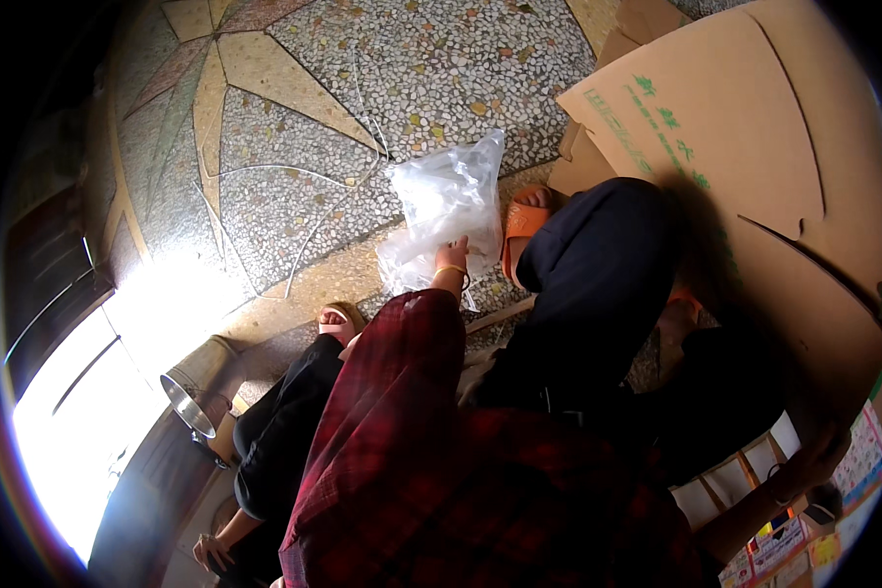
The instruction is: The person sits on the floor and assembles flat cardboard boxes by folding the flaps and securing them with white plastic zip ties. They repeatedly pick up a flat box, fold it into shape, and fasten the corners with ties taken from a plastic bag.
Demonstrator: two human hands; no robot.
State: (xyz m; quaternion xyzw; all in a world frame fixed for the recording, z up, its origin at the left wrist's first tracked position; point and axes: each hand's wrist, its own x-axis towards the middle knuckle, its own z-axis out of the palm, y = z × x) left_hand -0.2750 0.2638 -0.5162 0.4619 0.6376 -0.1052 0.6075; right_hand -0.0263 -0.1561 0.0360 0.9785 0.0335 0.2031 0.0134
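Note:
My left hand [452, 256] reaches down from a red plaid sleeve to a crumpled clear plastic bag [449, 191] on the floor. Its fingers are closed on the plastic, and a yellow band circles the wrist. Out at the lower right, my right hand [825, 455] lies in shadow by the lower edge of a large brown cardboard box [715, 118]. Its fingers are too dark to make out. Green print marks the upper face of that box, and its flaps are bent and partly torn.
White cord [297, 257] loops over the speckled stone floor [441, 59]. Beside my left arm sits another person in black trousers [299, 407], one hand [212, 553] low down. A metal cylinder [204, 387] stands left. Colourful packages [779, 549] lie below my right hand.

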